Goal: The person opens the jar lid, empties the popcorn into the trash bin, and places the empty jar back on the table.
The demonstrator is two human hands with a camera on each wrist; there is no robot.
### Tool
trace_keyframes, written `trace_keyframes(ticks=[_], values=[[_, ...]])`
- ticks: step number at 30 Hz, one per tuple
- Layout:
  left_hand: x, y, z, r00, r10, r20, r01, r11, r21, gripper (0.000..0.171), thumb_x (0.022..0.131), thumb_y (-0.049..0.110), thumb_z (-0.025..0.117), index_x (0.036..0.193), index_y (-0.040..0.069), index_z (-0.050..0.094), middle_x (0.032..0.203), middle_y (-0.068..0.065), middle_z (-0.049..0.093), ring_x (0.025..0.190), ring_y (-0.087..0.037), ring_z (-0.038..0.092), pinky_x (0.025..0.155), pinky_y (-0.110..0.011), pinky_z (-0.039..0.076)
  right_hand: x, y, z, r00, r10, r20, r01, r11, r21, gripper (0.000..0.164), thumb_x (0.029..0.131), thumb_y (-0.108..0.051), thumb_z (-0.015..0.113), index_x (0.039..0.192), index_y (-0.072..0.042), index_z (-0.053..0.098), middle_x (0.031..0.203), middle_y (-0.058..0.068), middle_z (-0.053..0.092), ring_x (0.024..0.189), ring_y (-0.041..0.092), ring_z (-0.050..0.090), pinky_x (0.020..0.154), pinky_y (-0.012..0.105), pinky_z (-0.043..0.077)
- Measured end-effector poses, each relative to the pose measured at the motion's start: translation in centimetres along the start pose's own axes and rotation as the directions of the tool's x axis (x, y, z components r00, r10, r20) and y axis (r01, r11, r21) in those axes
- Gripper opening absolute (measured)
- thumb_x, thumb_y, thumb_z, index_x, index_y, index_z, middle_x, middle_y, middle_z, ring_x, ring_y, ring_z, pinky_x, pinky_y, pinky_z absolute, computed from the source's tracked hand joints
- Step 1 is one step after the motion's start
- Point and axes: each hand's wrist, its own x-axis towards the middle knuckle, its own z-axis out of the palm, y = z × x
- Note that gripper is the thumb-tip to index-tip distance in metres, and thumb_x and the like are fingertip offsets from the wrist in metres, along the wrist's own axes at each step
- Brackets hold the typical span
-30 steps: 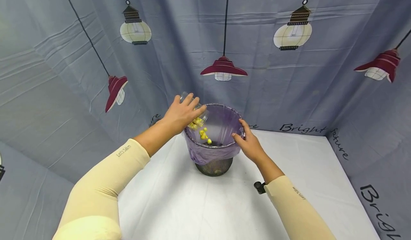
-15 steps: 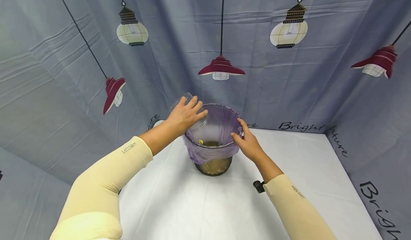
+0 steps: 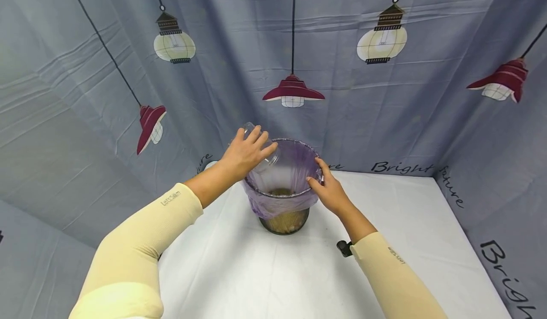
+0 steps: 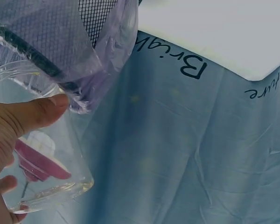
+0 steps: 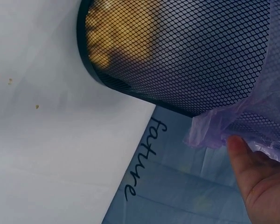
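Observation:
My left hand (image 3: 244, 155) grips a clear jar (image 4: 77, 154) and holds it tipped over the left rim of a wire-mesh wastebasket (image 5: 200, 51). The jar's mouth points down into the basket, and in the left wrist view only small crumbs show along its base. A purple bin liner (image 3: 275, 207) lines the basket and folds over its rim. My right hand (image 3: 331, 189) grips the right side of the rim, thumb outside on the liner. Yellow popcorn-like pieces (image 5: 123, 35) lie at the bottom of the basket, seen through the mesh.
The wastebasket stands on a white-covered table (image 3: 256, 271) near its back edge. Several tiny yellow crumbs (image 5: 37, 107) dot the table beside it. A blue-grey curtain (image 3: 342, 129) printed with lamps hangs close behind. Something small and black (image 3: 344, 248) shows at my right wrist.
A second ago yellow pieces were in the jar and falling into the basket; now none are falling. My left hand tipped the jar further, while my right hand stayed on the rim.

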Motion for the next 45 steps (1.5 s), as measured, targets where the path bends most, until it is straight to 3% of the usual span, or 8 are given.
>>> trace_keyframes(ticks=[10, 16, 21, 28, 30, 34, 38, 45], values=[[-1.3, -1.1, 0.9, 0.986, -0.153, 0.073, 0.166, 0.959, -0.228, 0.103, 0.070, 0.034, 0.075, 0.145, 0.030, 0.005, 0.146, -0.010, 0.021, 0.134, -0.033, 0.018, 0.090, -0.058, 0.033, 0.1, 0.0, 0.1, 1.000, 0.006, 0.006, -0.006, 1.000, -0.008, 0.070, 0.085, -0.063, 0.042, 0.141, -0.044, 0.006, 0.149, 0.003, 0.018, 0.131, 0.036, 0.027, 0.094, 0.063, 0.030], [-3.4, -1.5, 1.9, 0.944, -0.330, 0.014, 0.303, 0.849, -0.433, 0.114, 0.059, 0.060, 0.074, 0.145, 0.027, 0.007, 0.143, -0.008, 0.028, 0.130, -0.030, 0.025, 0.082, -0.054, 0.041, 0.2, -0.1, 0.1, 1.000, 0.002, 0.010, -0.002, 1.000, -0.016, 0.068, 0.087, -0.059, 0.042, 0.142, -0.044, 0.005, 0.149, 0.004, 0.018, 0.130, 0.036, 0.029, 0.093, 0.063, 0.031], [-6.1, -1.2, 3.0, 0.849, -0.528, 0.003, 0.384, 0.613, -0.690, 0.114, 0.055, 0.064, 0.073, 0.144, 0.026, 0.012, 0.142, -0.003, 0.031, 0.128, -0.027, 0.030, 0.084, -0.055, 0.041, 0.0, -0.2, 0.1, 1.000, 0.015, 0.016, -0.014, 1.000, -0.008, 0.070, 0.084, -0.064, 0.041, 0.141, -0.046, 0.004, 0.150, 0.002, 0.017, 0.132, 0.035, 0.027, 0.094, 0.063, 0.030], [-10.3, 0.2, 5.0, 0.682, -0.705, 0.197, 0.378, 0.108, -0.920, 0.114, 0.054, 0.060, 0.077, 0.143, 0.027, 0.013, 0.136, -0.009, 0.037, 0.120, -0.032, 0.041, 0.088, -0.055, 0.038, -0.4, -0.5, 0.0, 1.000, 0.011, 0.011, -0.011, 1.000, -0.009, 0.070, 0.085, -0.062, 0.041, 0.142, -0.041, 0.006, 0.149, 0.006, 0.019, 0.128, 0.037, 0.033, 0.092, 0.060, 0.034], [-11.5, 0.9, 5.9, 0.662, -0.711, 0.237, 0.364, 0.029, -0.931, 0.112, 0.055, 0.058, 0.077, 0.142, 0.026, 0.015, 0.132, -0.008, 0.040, 0.117, -0.031, 0.042, 0.087, -0.053, 0.039, -0.5, -0.7, -0.1, 1.000, 0.015, 0.011, -0.015, 1.000, -0.012, 0.072, 0.084, -0.065, 0.040, 0.142, -0.041, 0.006, 0.149, 0.006, 0.019, 0.129, 0.036, 0.031, 0.093, 0.061, 0.033], [-13.6, 3.0, 7.4, 0.630, -0.719, 0.293, 0.404, -0.019, -0.915, 0.109, 0.055, 0.057, 0.078, 0.140, 0.024, 0.020, 0.129, -0.008, 0.039, 0.118, -0.030, 0.037, 0.087, -0.054, 0.037, -0.5, -0.7, 0.0, 1.000, 0.015, 0.010, -0.015, 1.000, -0.008, 0.072, 0.084, -0.066, 0.039, 0.142, -0.042, 0.005, 0.148, 0.007, 0.021, 0.128, 0.036, 0.033, 0.092, 0.060, 0.034], [-15.0, 6.7, 8.9, 0.631, -0.671, 0.388, 0.432, -0.111, -0.895, 0.110, 0.055, 0.057, 0.079, 0.141, 0.030, 0.016, 0.134, -0.004, 0.037, 0.123, -0.031, 0.029, 0.090, -0.057, 0.035, -0.5, -0.5, 0.0, 1.000, 0.009, 0.008, -0.009, 1.000, -0.007, 0.069, 0.086, -0.061, 0.041, 0.142, -0.041, 0.005, 0.148, 0.007, 0.022, 0.126, 0.037, 0.035, 0.090, 0.059, 0.037], [-15.1, 14.2, 9.2, 0.732, -0.502, 0.461, 0.309, -0.357, -0.881, 0.105, 0.064, 0.035, 0.081, 0.142, 0.022, 0.013, 0.139, -0.006, 0.038, 0.125, -0.030, 0.032, 0.099, -0.052, 0.030, -0.4, -0.3, 0.2, 1.000, 0.001, -0.009, -0.001, 1.000, 0.003, 0.066, 0.088, -0.055, 0.043, 0.142, -0.042, 0.007, 0.147, 0.009, 0.024, 0.125, 0.038, 0.037, 0.090, 0.059, 0.037]])
